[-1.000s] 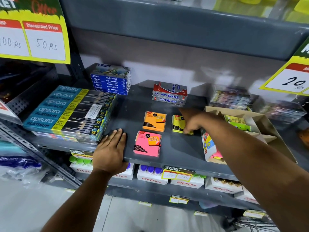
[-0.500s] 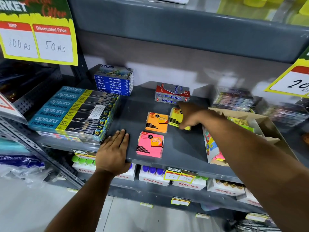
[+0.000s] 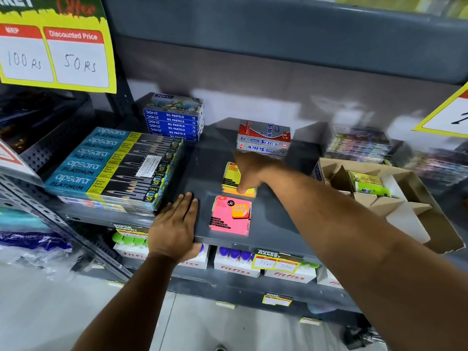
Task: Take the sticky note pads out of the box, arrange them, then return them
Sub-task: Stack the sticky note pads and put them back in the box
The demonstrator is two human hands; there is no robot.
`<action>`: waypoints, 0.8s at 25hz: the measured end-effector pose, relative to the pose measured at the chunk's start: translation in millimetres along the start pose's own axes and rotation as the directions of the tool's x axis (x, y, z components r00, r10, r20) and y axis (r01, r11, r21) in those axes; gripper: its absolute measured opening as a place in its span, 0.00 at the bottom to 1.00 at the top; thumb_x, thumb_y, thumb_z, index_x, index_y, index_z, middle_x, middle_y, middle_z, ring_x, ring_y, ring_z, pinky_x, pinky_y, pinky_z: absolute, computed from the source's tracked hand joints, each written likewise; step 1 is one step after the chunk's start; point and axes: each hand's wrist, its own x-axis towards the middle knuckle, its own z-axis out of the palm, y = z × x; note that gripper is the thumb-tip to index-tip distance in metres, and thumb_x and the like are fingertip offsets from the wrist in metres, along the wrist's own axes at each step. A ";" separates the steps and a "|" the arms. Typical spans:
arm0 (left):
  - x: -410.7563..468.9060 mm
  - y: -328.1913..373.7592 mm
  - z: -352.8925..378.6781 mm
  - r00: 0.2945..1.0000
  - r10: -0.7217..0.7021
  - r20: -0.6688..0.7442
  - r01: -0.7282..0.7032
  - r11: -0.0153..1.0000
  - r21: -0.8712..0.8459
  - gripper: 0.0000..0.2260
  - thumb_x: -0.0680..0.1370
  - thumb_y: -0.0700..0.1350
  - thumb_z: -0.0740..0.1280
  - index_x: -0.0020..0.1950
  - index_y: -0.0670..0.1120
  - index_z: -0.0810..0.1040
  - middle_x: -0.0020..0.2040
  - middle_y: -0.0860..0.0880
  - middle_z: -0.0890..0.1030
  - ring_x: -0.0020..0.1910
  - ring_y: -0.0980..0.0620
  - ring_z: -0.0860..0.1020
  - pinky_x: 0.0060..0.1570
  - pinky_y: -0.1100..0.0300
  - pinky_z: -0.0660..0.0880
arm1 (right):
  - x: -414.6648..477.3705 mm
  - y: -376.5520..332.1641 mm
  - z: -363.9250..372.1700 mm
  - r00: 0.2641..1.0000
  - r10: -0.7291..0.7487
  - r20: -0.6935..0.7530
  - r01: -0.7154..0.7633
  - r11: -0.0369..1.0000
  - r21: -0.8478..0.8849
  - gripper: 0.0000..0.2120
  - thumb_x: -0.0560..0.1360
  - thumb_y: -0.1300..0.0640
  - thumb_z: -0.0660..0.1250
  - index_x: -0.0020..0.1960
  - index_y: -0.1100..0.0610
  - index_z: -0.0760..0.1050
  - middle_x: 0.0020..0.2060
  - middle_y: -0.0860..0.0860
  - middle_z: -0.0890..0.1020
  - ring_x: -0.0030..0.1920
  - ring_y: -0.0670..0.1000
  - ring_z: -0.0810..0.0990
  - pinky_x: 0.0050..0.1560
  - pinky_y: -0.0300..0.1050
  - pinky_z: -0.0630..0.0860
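The left hand is laid flat and open on the front edge of the grey metal shelf, just beside the square pink sticky note pad that lies flat near that edge. Behind it, the yellow sticky note pad is pinched by the right hand and set on top of the orange sticky note pad, of which only the front edge is seen. The open brown cardboard box with dividers is placed to the right, with green pads inside it, and red-and-silver Softek boxes are stacked farther back.
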 end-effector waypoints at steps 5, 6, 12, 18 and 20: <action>1.3 -1.6 1.4 1.000 0.011 -0.022 -0.011 1.000 0.011 0.33 0.62 0.46 0.73 0.65 0.36 0.74 0.65 0.34 0.75 0.62 0.34 0.76 0.60 0.40 0.71 | 6.7 0.0 0.1 0.999 -0.007 0.043 0.009 0.998 -0.061 0.30 0.61 0.49 0.78 0.57 0.55 0.68 0.46 0.53 0.78 0.42 0.55 0.78 0.36 0.44 0.74; 1.2 -1.9 1.5 0.999 0.015 -0.032 -0.014 1.000 0.016 0.30 0.64 0.45 0.70 0.65 0.36 0.74 0.65 0.34 0.75 0.61 0.34 0.76 0.59 0.40 0.72 | 7.2 0.2 -0.2 0.999 -0.005 0.044 0.008 0.996 -0.087 0.29 0.61 0.48 0.78 0.55 0.55 0.68 0.46 0.53 0.78 0.41 0.55 0.78 0.34 0.44 0.73; 1.5 -2.5 2.9 0.999 0.009 -0.031 -0.009 1.000 0.012 0.35 0.60 0.45 0.75 0.66 0.36 0.74 0.66 0.35 0.75 0.62 0.35 0.75 0.60 0.41 0.71 | 10.2 -0.6 -0.3 0.996 -0.003 0.085 0.007 0.999 -0.048 0.35 0.62 0.49 0.79 0.63 0.57 0.68 0.48 0.53 0.78 0.44 0.55 0.78 0.34 0.42 0.73; -0.5 -1.2 0.7 1.000 -0.012 0.002 0.012 1.000 0.005 0.40 0.57 0.50 0.75 0.68 0.38 0.72 0.68 0.36 0.73 0.65 0.37 0.73 0.63 0.43 0.69 | 8.9 3.9 11.4 0.996 0.010 0.089 -0.014 0.999 0.039 0.39 0.61 0.51 0.81 0.66 0.55 0.65 0.49 0.52 0.76 0.46 0.55 0.77 0.31 0.41 0.69; -0.3 -1.7 1.4 1.000 -0.015 0.003 0.015 1.000 0.003 0.40 0.58 0.50 0.74 0.68 0.38 0.72 0.68 0.36 0.73 0.66 0.37 0.73 0.64 0.43 0.68 | 8.1 5.9 12.5 0.998 0.016 0.067 -0.021 0.998 0.067 0.38 0.60 0.51 0.81 0.64 0.54 0.66 0.49 0.53 0.77 0.46 0.55 0.78 0.30 0.41 0.70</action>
